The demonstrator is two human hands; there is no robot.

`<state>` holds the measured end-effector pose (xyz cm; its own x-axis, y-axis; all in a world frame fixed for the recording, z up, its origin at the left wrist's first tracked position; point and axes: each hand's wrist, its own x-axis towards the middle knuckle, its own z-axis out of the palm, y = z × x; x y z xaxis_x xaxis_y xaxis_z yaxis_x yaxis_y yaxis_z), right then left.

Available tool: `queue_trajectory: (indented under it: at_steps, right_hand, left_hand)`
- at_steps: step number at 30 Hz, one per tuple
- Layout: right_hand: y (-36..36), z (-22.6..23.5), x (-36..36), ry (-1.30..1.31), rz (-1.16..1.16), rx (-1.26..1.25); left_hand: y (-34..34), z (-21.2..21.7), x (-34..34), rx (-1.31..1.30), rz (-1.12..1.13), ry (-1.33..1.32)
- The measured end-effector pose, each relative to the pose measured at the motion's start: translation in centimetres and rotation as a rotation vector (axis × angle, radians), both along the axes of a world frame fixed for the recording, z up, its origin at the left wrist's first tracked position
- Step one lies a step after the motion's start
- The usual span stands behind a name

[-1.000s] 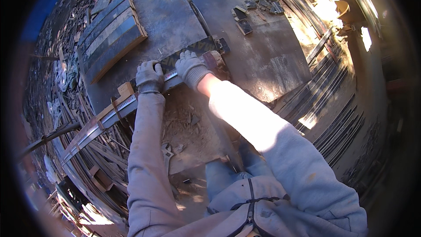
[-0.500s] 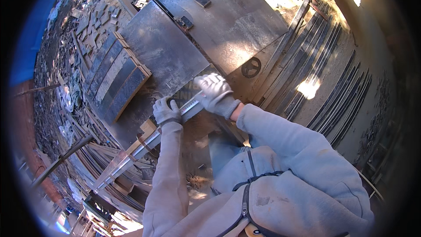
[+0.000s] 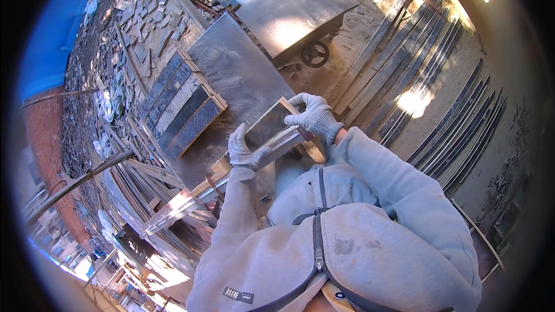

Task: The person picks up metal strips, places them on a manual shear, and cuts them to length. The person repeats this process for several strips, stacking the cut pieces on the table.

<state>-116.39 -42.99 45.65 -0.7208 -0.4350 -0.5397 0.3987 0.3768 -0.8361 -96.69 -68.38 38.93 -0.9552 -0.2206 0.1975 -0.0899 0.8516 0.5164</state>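
Shifted since the earlier frame: right hand, off the rail area and onto the end of a dark flat board, now apparently tipped up rather than flat on the tabletop. Left to right: bundle of dark strips on the tabletop, then metal rail with scale running along the near edge. Next, left hand at the board's left end, fingers spread around the corner; can't tell how firmly. Board between both hands, just above or against the rail, contact unclear. Right fingers pinching the right end, thumb on the near side. Probably stiff, fairly light; smooth face likely slippery under gloves, raw edge maybe splintery. Best held by opposite ends, not the face.
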Motion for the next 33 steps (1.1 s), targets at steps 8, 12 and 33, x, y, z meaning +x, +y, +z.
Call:
queue_trajectory:
  at_steps: [8,12,33]
  right_hand:
    - [0.4,9.0,-1.6,0.466,0.125,-0.297]
    - [0.6,9.4,-1.0,0.418,0.127,-0.379]
    - [-21.9,19.7,5.5,0.412,0.574,-0.78]
  left_hand:
    - [1.3,7.9,-3.1,-0.124,0.096,0.182]
    - [0.5,11.3,-4.0,-0.37,0.117,0.287]
    - [-9.7,13.9,4.6,1.907,0.114,0.255]
